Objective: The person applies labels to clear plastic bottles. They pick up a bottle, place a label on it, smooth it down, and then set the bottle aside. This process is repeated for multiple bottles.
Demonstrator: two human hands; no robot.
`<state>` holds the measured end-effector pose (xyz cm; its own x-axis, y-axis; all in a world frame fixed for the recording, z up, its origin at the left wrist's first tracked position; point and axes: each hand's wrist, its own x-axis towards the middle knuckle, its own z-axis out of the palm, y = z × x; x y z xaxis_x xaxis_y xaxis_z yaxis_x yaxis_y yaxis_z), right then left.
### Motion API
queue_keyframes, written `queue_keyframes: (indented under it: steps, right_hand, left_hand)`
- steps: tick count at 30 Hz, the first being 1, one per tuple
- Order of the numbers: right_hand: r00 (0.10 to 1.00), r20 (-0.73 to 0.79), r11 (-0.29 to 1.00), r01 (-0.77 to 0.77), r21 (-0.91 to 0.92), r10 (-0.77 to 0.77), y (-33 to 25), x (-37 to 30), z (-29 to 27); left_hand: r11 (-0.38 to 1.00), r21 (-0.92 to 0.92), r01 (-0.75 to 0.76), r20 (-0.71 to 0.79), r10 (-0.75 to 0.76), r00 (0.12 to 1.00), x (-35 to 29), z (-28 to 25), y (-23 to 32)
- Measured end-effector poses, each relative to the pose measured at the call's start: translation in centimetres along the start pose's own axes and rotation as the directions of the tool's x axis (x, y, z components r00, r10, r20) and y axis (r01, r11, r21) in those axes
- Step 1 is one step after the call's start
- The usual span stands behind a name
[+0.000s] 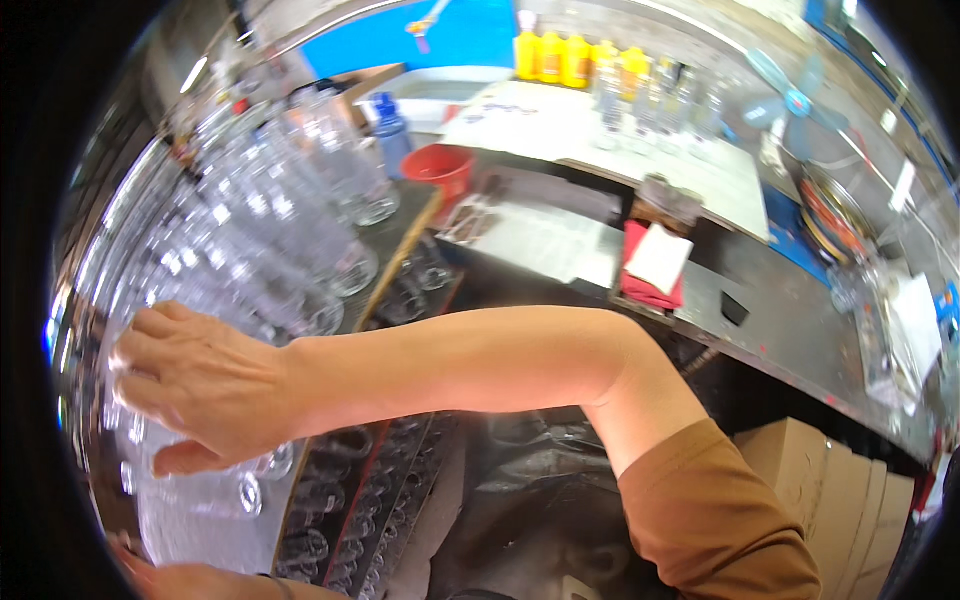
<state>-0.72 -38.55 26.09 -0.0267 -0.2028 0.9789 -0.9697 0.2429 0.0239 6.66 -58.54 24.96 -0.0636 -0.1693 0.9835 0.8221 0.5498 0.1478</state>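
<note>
My right arm, in a brown sleeve, reaches across to the far left side. My right hand (pixel 200 390) is over a crowd of tall clear glass vessels (pixel 270 200) with thick bases. Its fingers curl downward and the thumb stands a little apart; the fingertips and whatever they hold are hidden among blurred glass. Just below the thumb, a clear glass vessel (pixel 205 492) lies on a grey surface (pixel 215 540). Only part of my left hand (pixel 150 575) shows at the lower left edge, with a dark band on the wrist. Its fingers are cut off and smeared.
Shelves of small glasses (pixel 360 510) run below the wooden edge. A red bucket (pixel 440 170) and blue bottle (pixel 390 135) stand beyond. Across the dark bench (pixel 780 330) are yellow bottles (pixel 575 62), glassware (pixel 650 110), red cloth (pixel 650 285) and a fan (pixel 797 103). Cardboard boxes (pixel 785 460) stand right.
</note>
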Motion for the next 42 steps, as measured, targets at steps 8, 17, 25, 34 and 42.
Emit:
queue_keyframes:
  steps: [8,17,25,34,42]
  right_hand:
    - [0.934,-0.179,0.708,-0.351,-0.612,0.308,3.8,-13.0,-36.6]
    - [0.657,-0.677,-0.27,-0.622,-0.735,0.332,10.3,-23.1,-79.0]
    - [0.573,-0.702,0.009,-0.777,-0.63,0.423,16.1,-26.9,-79.4]
    - [0.349,-0.435,-0.01,-0.771,-0.637,0.83,15.4,-20.1,-74.2]
    - [0.529,-0.313,0.077,-0.59,-0.804,0.789,17.2,-19.0,-71.6]
  left_hand:
    - [0.715,-0.386,0.582,0.682,-0.203,0.702,-12.2,27.0,14.9]
    - [0.725,-0.505,0.468,0.681,0.002,0.732,-17.3,66.9,20.2]
    - [0.615,-0.443,0.652,0.762,-0.124,0.636,-21.8,78.8,23.4]
    - [0.642,-0.452,0.619,0.833,0.055,0.551,-18.1,77.9,28.9]
    - [0.565,-0.35,0.747,0.898,-0.023,0.438,-17.1,73.7,27.1]
